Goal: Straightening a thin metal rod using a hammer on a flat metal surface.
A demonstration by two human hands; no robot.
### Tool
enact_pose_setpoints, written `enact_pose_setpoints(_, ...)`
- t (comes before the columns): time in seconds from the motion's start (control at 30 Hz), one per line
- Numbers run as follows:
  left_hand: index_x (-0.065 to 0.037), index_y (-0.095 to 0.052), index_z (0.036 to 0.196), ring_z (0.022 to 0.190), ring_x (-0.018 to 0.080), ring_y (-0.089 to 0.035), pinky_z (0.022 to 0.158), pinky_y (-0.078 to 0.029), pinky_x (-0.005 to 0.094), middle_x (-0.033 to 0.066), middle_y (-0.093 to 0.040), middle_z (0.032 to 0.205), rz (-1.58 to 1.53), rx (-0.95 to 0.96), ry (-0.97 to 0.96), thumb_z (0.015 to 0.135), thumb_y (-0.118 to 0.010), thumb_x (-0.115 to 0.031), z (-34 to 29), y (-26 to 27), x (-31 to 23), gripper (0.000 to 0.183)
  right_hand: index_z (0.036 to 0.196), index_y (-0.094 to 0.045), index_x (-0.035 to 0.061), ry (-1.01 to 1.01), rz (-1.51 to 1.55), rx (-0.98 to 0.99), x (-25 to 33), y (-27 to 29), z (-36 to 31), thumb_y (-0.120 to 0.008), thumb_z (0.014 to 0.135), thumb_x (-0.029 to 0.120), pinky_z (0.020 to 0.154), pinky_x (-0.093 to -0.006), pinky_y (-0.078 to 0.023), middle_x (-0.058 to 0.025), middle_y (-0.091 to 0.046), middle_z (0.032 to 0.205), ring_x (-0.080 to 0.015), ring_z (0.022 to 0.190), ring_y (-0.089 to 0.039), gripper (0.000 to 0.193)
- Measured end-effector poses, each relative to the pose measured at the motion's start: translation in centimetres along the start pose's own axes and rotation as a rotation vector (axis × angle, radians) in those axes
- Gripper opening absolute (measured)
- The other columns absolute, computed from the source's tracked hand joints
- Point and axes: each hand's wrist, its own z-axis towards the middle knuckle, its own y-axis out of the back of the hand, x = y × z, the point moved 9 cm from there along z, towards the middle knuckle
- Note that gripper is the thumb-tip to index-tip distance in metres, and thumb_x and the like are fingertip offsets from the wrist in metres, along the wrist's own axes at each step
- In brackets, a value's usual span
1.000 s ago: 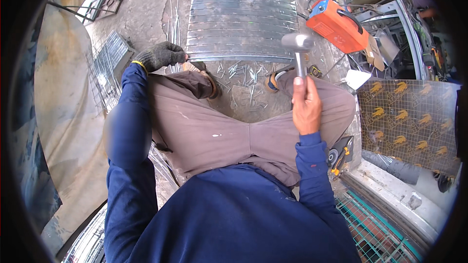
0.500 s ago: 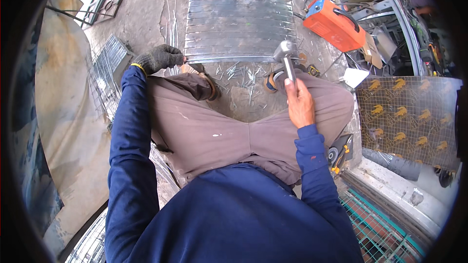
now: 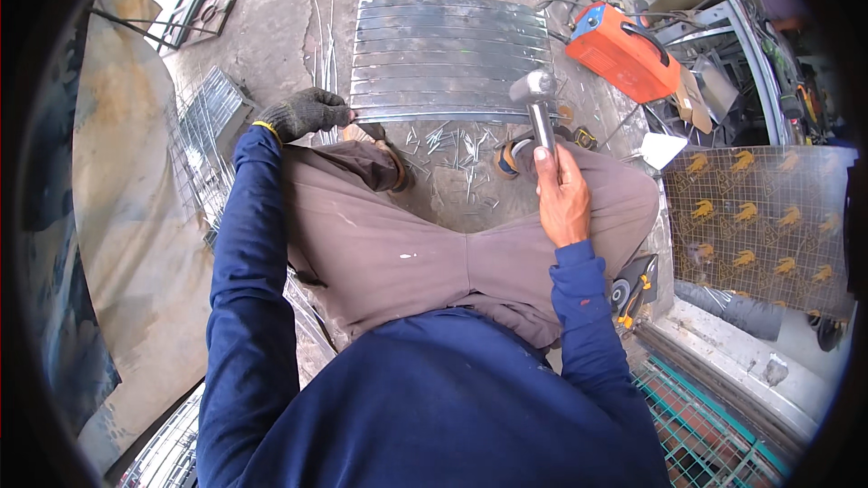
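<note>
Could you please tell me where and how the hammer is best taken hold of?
The hammer is probably best gripped by its shaft, well below the head, coming from the near side with a wrapped grip. The shaft is slim and straight and points back toward the near side, while the bulky head sits at the far end. The right hand grips it this way.

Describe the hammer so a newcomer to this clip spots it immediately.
Find the slatted metal panel on the floor. At its lower-right corner in view, the bare right hand grips the hammer. Its chunky, silvery head sets it apart from the flat panel.
</note>
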Motion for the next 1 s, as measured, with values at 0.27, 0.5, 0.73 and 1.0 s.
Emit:
enact_pose_setpoints(0.27, -0.007, -0.077, 0.105, 0.072, 0.0051, -0.051, 0.065, -0.043, 0.0254, -0.0057, -0.065, 0.08, -0.008, -0.025, 0.021, 0.089, -0.079, -0.04, -0.2, 0.1, 0.0, 0.037, 0.12, -0.064, 0.0058, -0.031, -0.102, 0.093, 0.2, 0.1, 1.2, -0.057, 0.101, 0.051, 0.073, -0.0396, -0.051, -0.0109, -0.069, 0.085, -0.0261, 0.075, -0.066, 0.05)
enact_pose_setpoints(0.5, -0.008, -0.077, 0.106, 0.072, 0.0044, -0.052, 0.065, -0.042, 0.0242, -0.0066, -0.067, 0.082, -0.103, -0.063, 0.032, 0.09, -0.078, -0.038, -0.3, 0.6, 1.2, 0.034, 0.106, -0.063, 0.0054, 0.026, 0.097, -0.113, 4.0, 2.8, -0.3, -0.056, 0.104, 0.046, 0.057, -0.0255, -0.039, 0.0028, -0.047, 0.066, -0.0055, 0.062, -0.045, 0.042)
enact_pose_setpoints(0.73, -0.005, -0.077, 0.106, 0.074, 0.0055, -0.055, 0.069, -0.045, 0.0229, -0.0048, -0.068, 0.084, -0.09, -0.037, 0.024, 0.09, -0.079, -0.035, 0.4, 0.5, 1.3, 0.034, 0.112, -0.064, 0.0049, -0.062, -0.04, -0.081, -1.7, 1.9, 0.2, -0.059, 0.101, 0.047, 0.064, -0.0318, -0.044, -0.0033, -0.056, 0.073, -0.0128, 0.067, -0.053, 0.043)
enact_pose_setpoints(1.0, -0.002, -0.075, 0.095, 0.081, 0.0052, -0.056, 0.078, -0.047, 0.0247, -0.0045, -0.067, 0.085, -0.072, -0.049, -0.072, 0.092, -0.078, -0.026, 0.5, 0.6, 0.5, 0.025, 0.113, -0.066, 0.0047, -0.084, 0.168, -0.068, -1.4, 1.6, -0.8, -0.065, 0.1, 0.042, 0.054, -0.0209, -0.035, 0.0064, -0.048, 0.07, -0.0022, 0.062, -0.044, 0.04)
